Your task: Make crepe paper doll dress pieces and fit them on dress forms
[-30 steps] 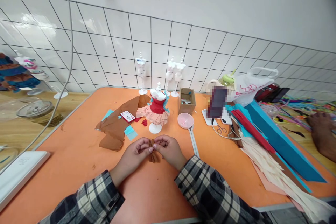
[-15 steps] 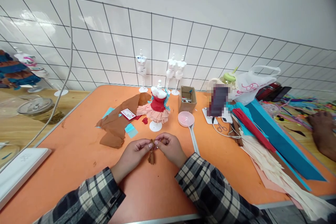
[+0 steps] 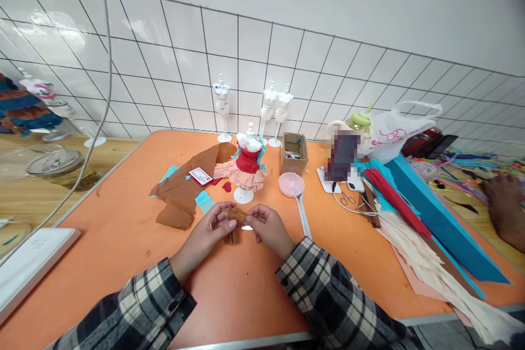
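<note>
Between my two hands, low over the orange table (image 3: pixel 135 262), is a small gathered piece of brown crepe paper (image 3: pixel 237 214). My left hand (image 3: pixel 216 229) pinches its left side, with a folded end hanging below. My right hand (image 3: pixel 268 228) has thumb and fingers closed on its right edge. A small white patch shows beneath the right fingertips; I cannot tell what it is. Just beyond my hands stands a mini dress form (image 3: pixel 248 161) in a red bodice and peach ruffled skirt. Larger brown crepe sheets (image 3: pixel 180 191) lie to its left.
A red-and-white card (image 3: pixel 200 176) lies on the brown sheets. Right of the dress form are a pink dish (image 3: pixel 291 185), a cardboard box (image 3: pixel 293 161), scissors (image 3: pixel 348 198) and a phone (image 3: pixel 341 156). Crepe rolls (image 3: pixel 443 219) fill the right side. Another person's hand (image 3: pixel 506 210) rests at far right.
The brown piece has been raised slightly and turned, so more of its ruffled top shows. My left fingers have spread further around it. A white patch now shows under my right fingertips.
</note>
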A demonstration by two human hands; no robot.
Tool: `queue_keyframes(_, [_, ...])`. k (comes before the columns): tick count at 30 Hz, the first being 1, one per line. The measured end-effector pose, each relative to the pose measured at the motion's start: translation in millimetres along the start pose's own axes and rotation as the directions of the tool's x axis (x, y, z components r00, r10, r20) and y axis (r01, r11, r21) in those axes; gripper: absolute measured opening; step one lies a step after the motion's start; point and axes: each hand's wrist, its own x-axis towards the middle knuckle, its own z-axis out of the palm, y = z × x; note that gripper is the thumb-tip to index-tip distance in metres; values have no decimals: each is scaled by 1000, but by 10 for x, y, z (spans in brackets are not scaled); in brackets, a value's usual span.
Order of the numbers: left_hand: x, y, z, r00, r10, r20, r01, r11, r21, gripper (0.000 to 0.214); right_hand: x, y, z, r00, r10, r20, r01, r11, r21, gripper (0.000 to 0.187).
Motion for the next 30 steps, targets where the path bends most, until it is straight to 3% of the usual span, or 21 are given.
queue_keyframes(3, [5,-11,1,999,1,42,-4,998,60,44,-10,-19,-15,999,-36,-15,36,999,3,15])
queue_keyframes(5, [7,-33,-5,999,15,32,-20,990,143,39,-23,-29,-12,995,-96,-28,95,995,-17,21])
queue_keyframes(8, [-11,-64,-3,994,9,109,-34,973,230,32,-35,-21,10,984,-177,-14,175,980,-91,30])
queue_keyframes(12, [-36,-72,19,981,3,195,-60,956,286,24,-15,24,21,985,-170,5,170,980,-101,14])
queue_keyframes(23, [-13,-67,10,993,10,116,-45,950,310,28,-30,-13,31,981,-180,-66,173,979,-104,16])
queue_keyframes(30, [2,2,-8,995,73,-72,-56,977,207,31,-17,37,45,998,-14,-58,13,1000,-6,21])
